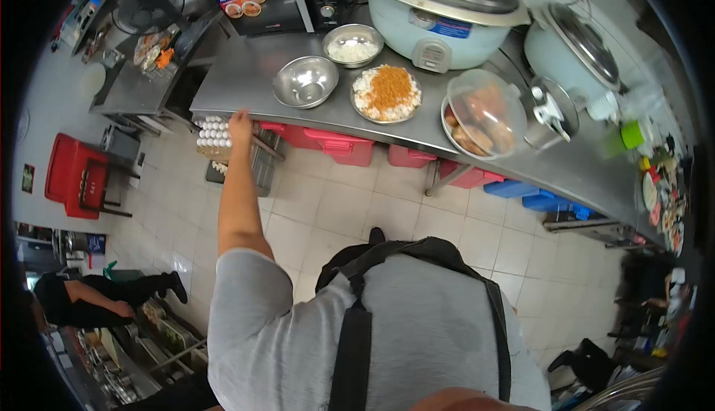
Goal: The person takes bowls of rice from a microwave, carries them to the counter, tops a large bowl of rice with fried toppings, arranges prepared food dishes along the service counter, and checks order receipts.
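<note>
Step in hand, as judged: reaching for the eggs. The person's left hand point(240, 126) is extended to the white eggs point(214, 131), which sit in rows on brown cartons point(217, 155) beyond the left front corner of the steel tabletop point(238, 76). State of the grip: cannot be determined — the fingers are at the near side of the eggs, but whether they close on one is not discernible. The right hand is out of view. In this inspector's judgement, any move from here calls for a light, level hold, since shells crack readily.

Count on the tabletop: two large rice cookers, one nearer point(395, 23) and one to its right point(547, 53); one black oven point(268, 23); one metal pitcher point(541, 139) with white utensils. Three open bowls stand near the middle: a bare metal bowl point(287, 83), a bowl of white food point(353, 64) and a bowl of white food with an orange topping point(387, 121). A fourth bowl point(465, 154) sits under one translucent lid point(480, 98). Eggs: about four rows visible — too small for an exact figure. One co-worker point(104, 299) is present at lower left.
</note>
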A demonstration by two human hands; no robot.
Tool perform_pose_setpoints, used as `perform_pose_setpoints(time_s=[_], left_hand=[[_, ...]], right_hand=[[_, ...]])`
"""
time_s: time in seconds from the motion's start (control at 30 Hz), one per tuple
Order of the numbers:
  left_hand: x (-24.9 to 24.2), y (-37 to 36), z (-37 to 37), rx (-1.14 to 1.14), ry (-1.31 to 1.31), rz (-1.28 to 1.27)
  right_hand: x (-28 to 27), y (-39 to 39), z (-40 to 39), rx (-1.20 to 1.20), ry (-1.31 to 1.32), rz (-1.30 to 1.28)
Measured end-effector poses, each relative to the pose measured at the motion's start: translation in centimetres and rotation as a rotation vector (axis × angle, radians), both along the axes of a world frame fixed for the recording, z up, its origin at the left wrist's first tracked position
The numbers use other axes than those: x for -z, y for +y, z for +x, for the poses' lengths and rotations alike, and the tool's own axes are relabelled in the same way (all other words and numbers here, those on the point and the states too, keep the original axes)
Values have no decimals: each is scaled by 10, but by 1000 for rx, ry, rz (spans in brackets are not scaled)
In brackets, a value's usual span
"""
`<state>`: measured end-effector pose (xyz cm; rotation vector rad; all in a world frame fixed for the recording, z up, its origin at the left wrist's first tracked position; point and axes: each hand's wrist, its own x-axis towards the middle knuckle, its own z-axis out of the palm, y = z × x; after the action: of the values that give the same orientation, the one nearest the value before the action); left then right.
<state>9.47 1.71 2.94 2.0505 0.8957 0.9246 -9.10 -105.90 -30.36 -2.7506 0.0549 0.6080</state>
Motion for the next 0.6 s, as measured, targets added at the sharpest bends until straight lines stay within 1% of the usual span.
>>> perform_pose_setpoints(time_s=[0.03,0.07,0.1,0.13,0.2,0.23,0.27,0.3,0.33,0.4,0.43,0.5,0.53,0.57,0.6], left_hand=[[35,36,43,48,114,-85],[26,17,62,65,161,-172],[12,-11,83,84,205,-255],[13,-14,94,74,220,-259],[13,-14,119,89,242,-123],[13,-28,115,79,267,-138],[-4,-40,113,-55,265,150],[-26,-43,116,-185,263,450],[-45,-41,121,-190,289,461],[-64,-40,130,24,308,376],[-74,-38,142,27,321,373],[-90,-31,166,219,231,191],[-97,-29,178,218,218,194],[-105,-26,189,242,198,108],[-109,-18,200,273,180,23]], right_hand=[[-11,11,4,11,82,-34],[-8,22,20,69,154,0],[-21,44,37,127,211,38],[-35,71,57,160,237,85],[-59,131,105,204,266,176],[-72,155,126,199,280,212],[-82,181,152,178,282,252],[-104,215,175,148,285,288],[-131,247,196,113,286,323],[-200,309,231,41,294,388],[-240,339,243,3,291,423],[-326,397,260,-80,275,491],[-368,425,265,-120,263,516],[-395,445,272,-156,274,525],[-399,459,282,-194,321,514]])
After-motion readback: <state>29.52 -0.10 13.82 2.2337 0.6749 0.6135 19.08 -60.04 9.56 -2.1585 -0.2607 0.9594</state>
